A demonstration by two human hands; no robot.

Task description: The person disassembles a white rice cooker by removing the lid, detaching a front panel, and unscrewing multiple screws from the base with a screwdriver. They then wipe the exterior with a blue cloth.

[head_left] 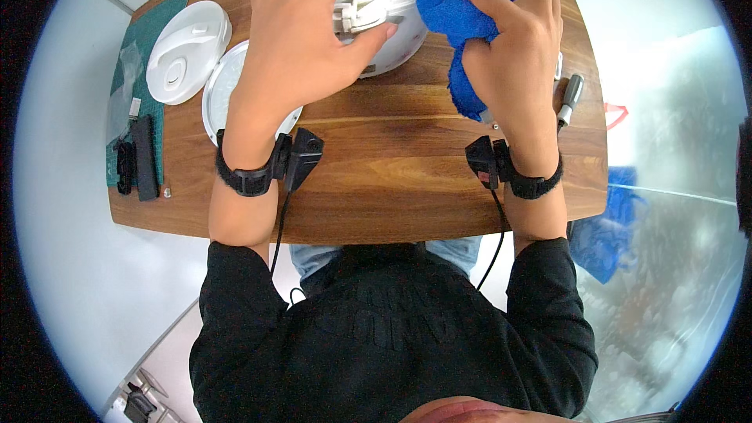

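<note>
A white, round rice cooker body (401, 43) stands at the far edge of the table, partly cut off by the top of the picture. Its inside looks dark. My left hand (301, 47) grips the rim, fingers over the top and thumb below a white latch-like part (362, 16). In my right hand (517, 35) is a bunched blue cloth (454, 0), pressed against the rim's right side, with a fold hanging down. Left of my left hand lies a white oval lid (188, 52) with a round vent. A round pale disc (223, 90) is partly hidden under my left forearm.
On the wooden table (376, 188), a green cutting mat (168, 19) bears a clear plastic bag and dark bar-shaped items (144, 157). A dark-handled screwdriver (572, 98) lies at the right. Beyond the table's right edge hangs another blue cloth (607, 227).
</note>
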